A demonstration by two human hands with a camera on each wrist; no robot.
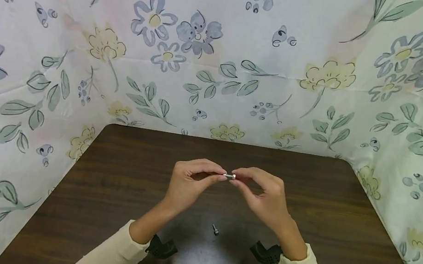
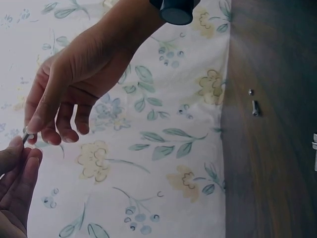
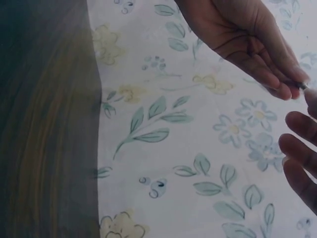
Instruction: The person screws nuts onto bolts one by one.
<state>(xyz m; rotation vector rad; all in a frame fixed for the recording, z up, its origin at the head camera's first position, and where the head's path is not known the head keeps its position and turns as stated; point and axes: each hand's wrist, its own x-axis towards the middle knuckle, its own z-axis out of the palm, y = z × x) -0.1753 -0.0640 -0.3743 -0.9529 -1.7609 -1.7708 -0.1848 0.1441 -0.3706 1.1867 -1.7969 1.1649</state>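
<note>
In the head view, a small silver bolt (image 1: pixel 229 176) is held level between both hands, above the table. My left hand (image 1: pixel 191 185) pinches its left end between thumb and fingers. The right hand (image 1: pixel 265 199) pinches the other end, where a wider part like a head or nut shows. In the left wrist view, the bolt (image 2: pixel 25 136) passes between the fingertips of the two hands. Fingertips mostly cover the bolt (image 3: pixel 302 86) in the right wrist view. Whether a nut is on it I cannot tell.
On the dark wooden table (image 1: pixel 121 191) lies another bolt (image 1: pixel 215 230), nearer the body. The left wrist view shows a small round metal piece (image 2: pixel 251 92) and, at the right edge, a partly cut-off bolt (image 2: pixel 315 152). Flowered cloth (image 1: pixel 185 90) surrounds the table.
</note>
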